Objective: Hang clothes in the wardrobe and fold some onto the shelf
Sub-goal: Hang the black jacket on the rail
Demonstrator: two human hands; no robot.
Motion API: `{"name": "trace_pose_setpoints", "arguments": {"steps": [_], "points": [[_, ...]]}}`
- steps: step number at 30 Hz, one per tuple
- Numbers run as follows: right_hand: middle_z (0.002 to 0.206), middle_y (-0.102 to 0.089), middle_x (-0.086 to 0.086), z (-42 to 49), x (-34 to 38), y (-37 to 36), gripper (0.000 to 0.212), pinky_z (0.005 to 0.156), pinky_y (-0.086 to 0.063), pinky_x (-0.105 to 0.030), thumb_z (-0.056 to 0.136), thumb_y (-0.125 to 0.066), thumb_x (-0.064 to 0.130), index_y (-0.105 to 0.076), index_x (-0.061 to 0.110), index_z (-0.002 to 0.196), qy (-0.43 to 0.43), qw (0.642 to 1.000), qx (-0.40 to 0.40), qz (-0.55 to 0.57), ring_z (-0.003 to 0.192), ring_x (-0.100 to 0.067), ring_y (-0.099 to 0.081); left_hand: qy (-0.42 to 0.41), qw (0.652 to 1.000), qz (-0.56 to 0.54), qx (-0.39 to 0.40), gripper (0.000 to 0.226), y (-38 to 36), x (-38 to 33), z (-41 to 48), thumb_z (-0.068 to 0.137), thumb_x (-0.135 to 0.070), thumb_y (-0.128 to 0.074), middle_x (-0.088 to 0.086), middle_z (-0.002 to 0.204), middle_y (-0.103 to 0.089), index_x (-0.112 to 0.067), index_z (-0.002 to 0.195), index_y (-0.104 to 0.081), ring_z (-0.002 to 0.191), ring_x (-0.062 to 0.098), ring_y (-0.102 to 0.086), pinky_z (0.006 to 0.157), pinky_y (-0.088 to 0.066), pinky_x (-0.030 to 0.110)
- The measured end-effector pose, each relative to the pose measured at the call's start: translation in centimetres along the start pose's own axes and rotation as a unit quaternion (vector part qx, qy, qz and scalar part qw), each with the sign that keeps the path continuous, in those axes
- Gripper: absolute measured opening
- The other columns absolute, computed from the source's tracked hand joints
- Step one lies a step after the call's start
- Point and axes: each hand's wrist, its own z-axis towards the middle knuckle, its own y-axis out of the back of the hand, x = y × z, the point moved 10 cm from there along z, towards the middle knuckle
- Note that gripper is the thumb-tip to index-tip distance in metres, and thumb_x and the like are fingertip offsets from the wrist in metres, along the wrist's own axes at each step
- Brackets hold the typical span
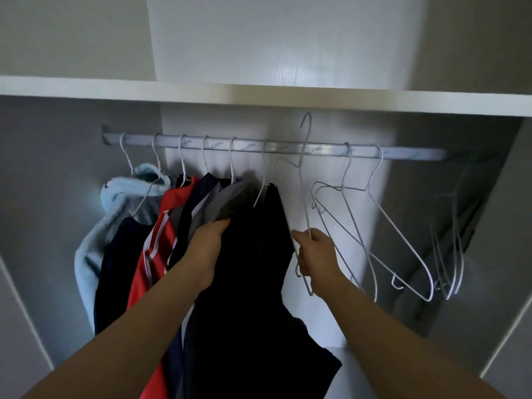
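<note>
Your left hand (211, 240) grips the dark garment (253, 283) hanging in the wardrobe; just right of it, your right hand (315, 254) is closed around a white wire hanger (302, 180) lifted off the rail (403, 153). Farther left hang red (149, 254) and light-blue clothes (95, 243); two empty hangers (383, 220) hang right.

Hidden and unclear parts
Left hand (211, 249) fingertips buried in dark garment (253, 283); rail (273, 146) print unreadable; rightmost hangers (452, 254) blurred

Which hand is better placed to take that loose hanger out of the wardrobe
Right. The right hand already grips the loose hanger, its hook clear of the rail; the left hand is in the dark clothes.
</note>
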Motion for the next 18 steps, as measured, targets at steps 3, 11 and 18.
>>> {"name": "trace_pose_setpoints", "arguments": {"steps": [3, 11, 18], "points": [[0.035, -0.035, 0.011, -1.0, -1.3, 0.2, 0.043, 0.035, -0.028, -0.017, 0.088, -0.061, 0.017, -0.032, 0.016, 0.056, -0.005, 1.000, -0.015, -0.018, 0.030, -0.004, -0.029, -0.003, 1.000, 0.014, 0.020, 0.018, -0.4, -0.1, 0.2, 0.088, -0.026, -0.055, 0.005, 0.064, -0.071, -0.015, 0.080, -0.067, 0.069, 0.023, -0.064, 0.058, -0.048, 0.027], [0.047, -0.025, 0.004, -4.2, -3.4, 1.6, 0.044, 0.037, -0.022, -0.019, 0.087, -0.059, 0.016, -0.026, 0.018, 0.057, -0.019, 0.995, -0.042, -0.090, 0.037, -0.008, -0.022, -0.026, 0.995, 0.077, 0.061, 0.015, -0.9, -1.3, 0.3, 0.090, -0.026, -0.054, 0.008, 0.085, -0.068, -0.020, 0.082, -0.065, 0.081, 0.024, -0.064, 0.062, -0.049, 0.028], [0.046, -0.024, 0.002, -9.0, -5.3, 4.5, 0.047, 0.041, -0.023, -0.020, 0.084, -0.062, 0.016, -0.029, 0.020, 0.052, -0.038, 0.982, -0.116, -0.144, 0.039, -0.011, -0.024, -0.075, 0.972, 0.190, 0.119, 0.032, -3.0, -2.2, 0.0, 0.095, -0.026, -0.043, 0.012, 0.111, -0.062, -0.011, 0.120, -0.058, 0.101, 0.028, -0.059, 0.095, -0.047, 0.040]]}}
